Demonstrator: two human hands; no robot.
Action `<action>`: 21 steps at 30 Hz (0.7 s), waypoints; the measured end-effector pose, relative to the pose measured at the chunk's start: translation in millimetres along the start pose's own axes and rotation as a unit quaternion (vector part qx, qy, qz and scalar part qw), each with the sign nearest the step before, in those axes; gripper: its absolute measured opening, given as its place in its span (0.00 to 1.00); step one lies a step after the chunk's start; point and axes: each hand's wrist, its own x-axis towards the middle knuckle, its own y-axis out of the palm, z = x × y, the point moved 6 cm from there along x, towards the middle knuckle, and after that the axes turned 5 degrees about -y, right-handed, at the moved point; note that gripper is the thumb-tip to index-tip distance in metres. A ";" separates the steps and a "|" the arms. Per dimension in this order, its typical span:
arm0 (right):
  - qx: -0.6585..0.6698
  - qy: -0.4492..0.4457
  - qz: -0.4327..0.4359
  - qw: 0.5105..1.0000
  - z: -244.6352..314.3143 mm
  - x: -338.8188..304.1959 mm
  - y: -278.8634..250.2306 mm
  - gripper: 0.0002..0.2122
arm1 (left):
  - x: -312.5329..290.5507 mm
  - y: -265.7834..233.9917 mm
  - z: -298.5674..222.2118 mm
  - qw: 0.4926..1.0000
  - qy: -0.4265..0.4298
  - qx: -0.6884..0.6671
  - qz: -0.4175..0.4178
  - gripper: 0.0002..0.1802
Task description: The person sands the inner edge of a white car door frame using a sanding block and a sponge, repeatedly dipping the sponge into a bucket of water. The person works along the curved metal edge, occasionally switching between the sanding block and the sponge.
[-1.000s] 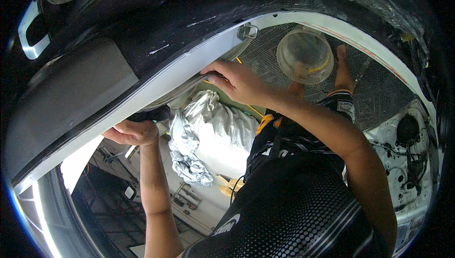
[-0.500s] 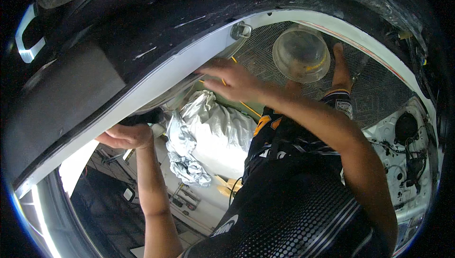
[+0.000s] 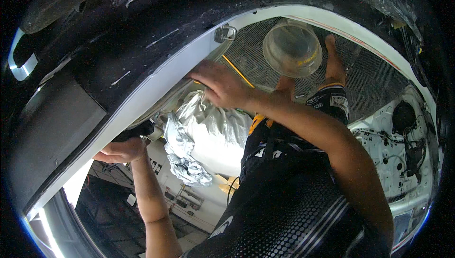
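Observation:
A white painted frame edge [image 3: 163, 80] curves across the view, with dark panelling above it. My left hand [image 3: 124, 150] is up against its lower left stretch; the fingers are pressed together and their tips go out of sight at the edge. Just above that wrist is a black object [image 3: 137, 131] whose kind I cannot make out. Farther right along the same edge, my right hand [image 3: 220, 83] reaches across with partly bent fingers. Its fingertips meet the frame and are hidden, so whatever it grips there does not show.
A clear round bucket [image 3: 294, 52] stands on a dark mesh mat [image 3: 256, 45] by my feet. Crumpled silver sheeting [image 3: 215, 135] covers something below my hands. A bare white metal panel [image 3: 384, 139] with holes and wiring is at the right. A metal loop [image 3: 225, 34] sticks out of the frame.
My right hand has moved slightly left and down, its fingers more bent. The left hand stays at the edge. The whole view has shifted a little.

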 end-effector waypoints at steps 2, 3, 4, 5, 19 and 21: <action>-0.041 0.046 0.092 0.994 -27.7 -2.8 -6.3 0.22 | -5.7 -1.4 3.7 1.000 -0.001 -0.019 0.018 0.28; -0.061 0.067 0.138 0.986 -50.4 -3.6 -12.6 0.22 | -8.2 -2.7 6.1 0.999 -0.001 -0.027 0.026 0.28; -0.105 0.069 0.125 0.984 -81.8 -12.7 -19.2 0.20 | -7.4 -1.4 12.4 0.998 -0.027 -0.046 0.026 0.27; -0.147 0.068 0.114 0.980 -112.7 -17.7 -22.6 0.20 | -8.9 -0.9 16.5 0.996 -0.055 -0.062 0.028 0.27; -0.196 0.115 0.326 0.918 -133.9 3.5 -27.1 0.18 | 12.9 -0.7 -4.6 0.999 0.024 -0.036 -0.033 0.20; -0.079 0.102 0.214 0.968 -103.8 -4.1 -10.9 0.19 | 15.1 0.2 -7.0 0.998 0.010 -0.044 -0.037 0.22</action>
